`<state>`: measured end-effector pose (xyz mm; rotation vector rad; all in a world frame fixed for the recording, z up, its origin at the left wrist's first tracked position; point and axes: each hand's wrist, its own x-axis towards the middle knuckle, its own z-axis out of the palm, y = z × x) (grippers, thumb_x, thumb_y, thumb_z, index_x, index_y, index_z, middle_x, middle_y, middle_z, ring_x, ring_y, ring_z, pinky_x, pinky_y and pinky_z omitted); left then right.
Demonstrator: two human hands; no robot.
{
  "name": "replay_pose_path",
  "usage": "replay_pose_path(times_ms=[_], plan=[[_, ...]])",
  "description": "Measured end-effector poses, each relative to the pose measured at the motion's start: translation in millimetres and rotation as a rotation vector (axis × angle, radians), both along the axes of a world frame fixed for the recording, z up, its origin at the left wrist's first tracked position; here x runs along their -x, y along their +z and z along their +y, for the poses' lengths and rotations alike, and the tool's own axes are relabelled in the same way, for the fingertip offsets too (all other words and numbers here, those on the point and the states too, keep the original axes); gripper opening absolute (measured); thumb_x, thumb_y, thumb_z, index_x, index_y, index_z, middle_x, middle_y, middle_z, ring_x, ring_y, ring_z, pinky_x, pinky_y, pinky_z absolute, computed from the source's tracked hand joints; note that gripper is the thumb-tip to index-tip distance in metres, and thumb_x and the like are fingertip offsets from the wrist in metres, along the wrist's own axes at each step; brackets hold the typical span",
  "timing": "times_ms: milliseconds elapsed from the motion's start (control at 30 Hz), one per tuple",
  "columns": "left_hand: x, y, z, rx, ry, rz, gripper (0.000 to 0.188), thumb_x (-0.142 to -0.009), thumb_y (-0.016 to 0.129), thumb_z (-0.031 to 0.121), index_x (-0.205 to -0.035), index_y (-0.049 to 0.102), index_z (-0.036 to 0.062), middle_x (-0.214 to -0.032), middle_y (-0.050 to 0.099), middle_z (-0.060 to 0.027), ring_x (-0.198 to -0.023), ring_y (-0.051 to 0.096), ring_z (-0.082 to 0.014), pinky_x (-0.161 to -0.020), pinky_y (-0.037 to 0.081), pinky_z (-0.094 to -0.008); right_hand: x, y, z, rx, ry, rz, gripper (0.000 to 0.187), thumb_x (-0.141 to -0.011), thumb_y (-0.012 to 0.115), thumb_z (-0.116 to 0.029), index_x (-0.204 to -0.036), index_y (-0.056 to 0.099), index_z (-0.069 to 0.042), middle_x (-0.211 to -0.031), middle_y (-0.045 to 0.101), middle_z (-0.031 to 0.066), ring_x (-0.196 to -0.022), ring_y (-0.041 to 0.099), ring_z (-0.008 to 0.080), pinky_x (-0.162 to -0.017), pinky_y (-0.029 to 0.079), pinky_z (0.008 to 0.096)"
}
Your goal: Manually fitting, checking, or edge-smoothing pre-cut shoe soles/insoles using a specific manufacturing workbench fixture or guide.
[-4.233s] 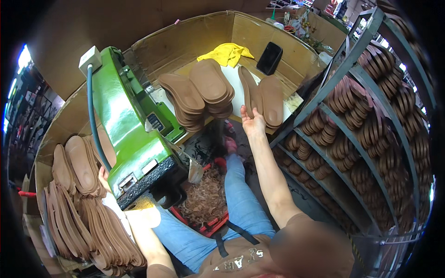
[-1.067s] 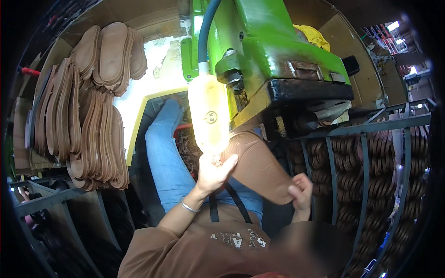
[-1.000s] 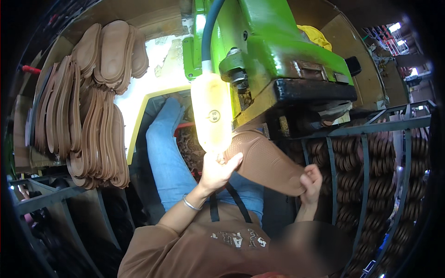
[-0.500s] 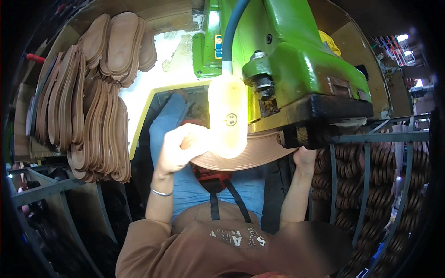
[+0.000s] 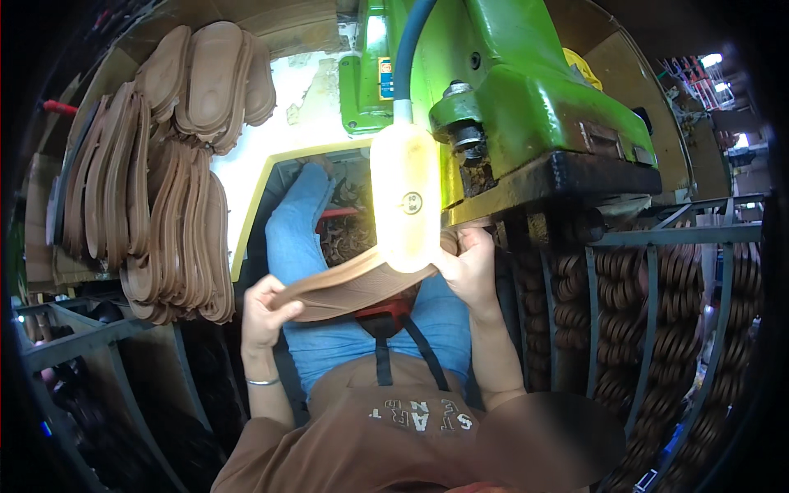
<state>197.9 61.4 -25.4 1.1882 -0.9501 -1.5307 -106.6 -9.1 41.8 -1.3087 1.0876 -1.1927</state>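
A brown shoe sole (image 5: 337, 297) is stretched between my two hands above my lap, curved and tilted. My left hand (image 5: 266, 314) pinches its left end, thumb on the near side. My right hand (image 5: 470, 267) grips the other end, just below the lit lamp and close to the machine's dark lower edge. The glowing lamp head (image 5: 406, 197) hides part of the sole near my right hand. To the right of the lamp stands the green machine (image 5: 534, 107), with its black-edged head over the work spot.
Stacked brown soles (image 5: 177, 222) lie on the white tabletop (image 5: 288, 107) at the left. A yellow-edged opening (image 5: 261, 189) shows brown scraps (image 5: 349, 238) below. Metal racks (image 5: 649, 312) with many dark soles stand at the right; another rack (image 5: 90, 333) stands at the left.
The sole has come away from the machine's edge, moving left and tilting. My left hand has moved left and down; my right hand has moved left, nearer the lamp.
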Motion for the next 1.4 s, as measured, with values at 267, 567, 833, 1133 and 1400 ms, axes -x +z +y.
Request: replay_pose_path(times_ms=[267,567,833,1133,1400], plan=[[111.6,54.2,-44.7,0.593,0.02,-0.614,0.023,-0.068,0.079,0.016,-0.08,0.065,0.0013,-0.074,0.066,-0.0097,-0.063,0.064,-0.0209,-0.058,0.051,-0.0286,61.9,5.0,15.9,0.04,-0.265,-0.045,0.028,-0.083,0.066,-0.005,-0.107,0.056,0.006,-0.101,0.063,0.0084,-0.091,0.058,0.0125,-0.084,0.044,0.0256],[116.6,81.8,-100.6,0.801,-0.164,-0.385,0.029,-0.061,0.081,0.021,-0.075,0.066,0.0006,-0.066,0.063,-0.0083,-0.055,0.061,-0.0217,-0.052,0.048,-0.0283,92.0,5.2,5.2,-0.006,-0.299,-0.25,0.01,-0.087,0.057,-0.002,-0.096,0.053,0.002,-0.093,0.063,0.006,-0.084,0.059,0.0091,-0.077,0.046,0.0216],[61.4,80.3,-98.8,0.61,-0.224,-0.655,0.03,-0.061,0.083,0.018,-0.065,0.059,0.0011,-0.054,0.057,-0.0071,-0.045,0.053,-0.0094,-0.046,0.041,-0.0239,37.4,1.5,16.1,-0.074,-0.179,-0.311,0.032,-0.08,0.059,0.002,-0.112,0.053,0.005,-0.104,0.061,0.0117,-0.094,0.059,0.0168,-0.089,0.044,0.0294],[77.6,-6.0,-12.2,0.371,-0.073,-0.465,0.037,-0.058,0.088,0.017,-0.061,0.053,0.0045,-0.06,0.056,-0.002,-0.056,0.051,-0.0082,-0.052,0.04,-0.0235,12.7,12.7,1.1,-0.202,-0.094,-0.169,0.043,-0.068,0.075,0.006,-0.105,0.053,0.004,-0.095,0.065,0.0087,-0.087,0.063,0.0143,-0.076,0.053,0.0264],[154.3,-19.0,18.6,0.431,-0.048,-0.321,0.03,-0.069,0.081,0.017,-0.07,0.056,0.0017,-0.064,0.059,-0.0055,-0.055,0.054,-0.0084,-0.05,0.043,-0.0237,-4.0,27.4,6.2,0.007,-0.296,0.062,0.015,-0.07,0.073,0.006,-0.08,0.062,0.009,-0.073,0.066,0.0106,-0.061,0.063,0.0125,-0.055,0.05,0.0208]])
